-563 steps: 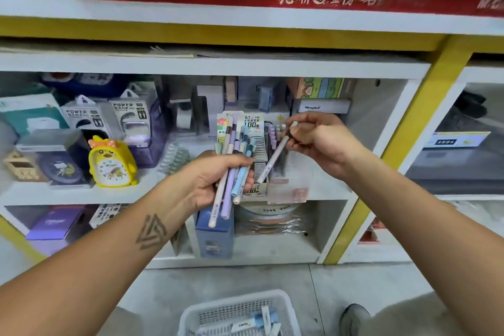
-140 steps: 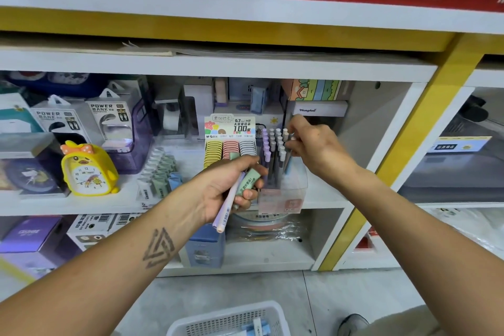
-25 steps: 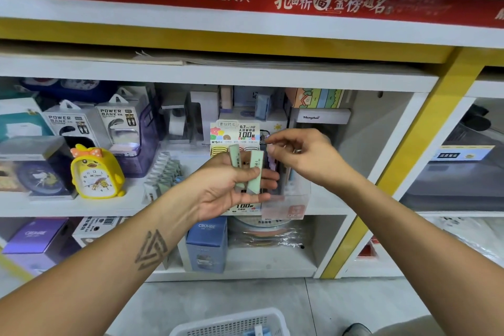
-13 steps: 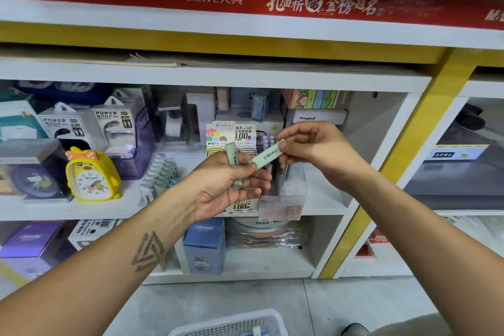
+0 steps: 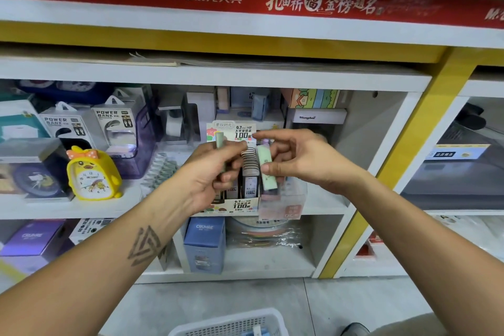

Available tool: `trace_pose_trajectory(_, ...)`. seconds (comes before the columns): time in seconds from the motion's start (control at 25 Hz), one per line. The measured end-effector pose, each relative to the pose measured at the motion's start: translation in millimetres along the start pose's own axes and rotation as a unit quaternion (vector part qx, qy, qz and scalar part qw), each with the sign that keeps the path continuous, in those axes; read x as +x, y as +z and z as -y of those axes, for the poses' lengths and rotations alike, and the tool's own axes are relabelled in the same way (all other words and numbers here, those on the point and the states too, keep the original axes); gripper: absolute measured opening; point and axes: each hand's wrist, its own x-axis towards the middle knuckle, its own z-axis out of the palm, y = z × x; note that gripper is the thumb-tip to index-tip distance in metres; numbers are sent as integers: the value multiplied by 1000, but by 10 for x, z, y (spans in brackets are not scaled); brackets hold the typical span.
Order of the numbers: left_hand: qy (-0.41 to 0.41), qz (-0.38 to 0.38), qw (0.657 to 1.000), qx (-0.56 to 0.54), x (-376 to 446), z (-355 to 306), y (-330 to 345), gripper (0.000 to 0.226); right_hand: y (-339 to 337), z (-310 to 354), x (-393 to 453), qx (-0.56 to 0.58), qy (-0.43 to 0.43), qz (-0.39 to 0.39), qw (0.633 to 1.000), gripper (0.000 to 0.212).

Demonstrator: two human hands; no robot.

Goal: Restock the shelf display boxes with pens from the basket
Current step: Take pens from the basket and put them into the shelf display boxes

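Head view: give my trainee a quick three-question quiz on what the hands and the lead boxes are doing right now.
1. True or false: both hands hold a green case.
2. The right hand holds its green case in front of: A) the yellow clock B) the display box C) the basket
3. Fill in: the left hand grips a green ____.

Key: 1 true; 2 B; 3 case.
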Motion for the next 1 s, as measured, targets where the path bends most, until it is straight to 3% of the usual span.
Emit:
trace_pose_trajectory(0.16, -49, -46, 997, -39, -53, -188, -305, 35, 219, 48, 158, -10, -29, -52, 998, 25)
trace_pose_trajectory(0.24, -46, -69, 994, -67, -96, -244, -493, 33, 338, 83, 255, -27, -40, -66, 997, 18)
trace_pose_trajectory(0.44, -27, -170, 983, -67, -178, -308, -908, 21, 733, 163, 524, 2, -47, -87, 995, 15)
trace_pose_trajectory(0.68, 2, -241, 970, -8, -250, -353, -1229, 13, 1026, 110, 784, -194, -68, -88, 975, 14)
trace_pose_trajectory(1.0, -10, -248, 967, 60, -387, -279, -1495, 11, 1154, 105, 1068, -165, -65, -97, 979, 18)
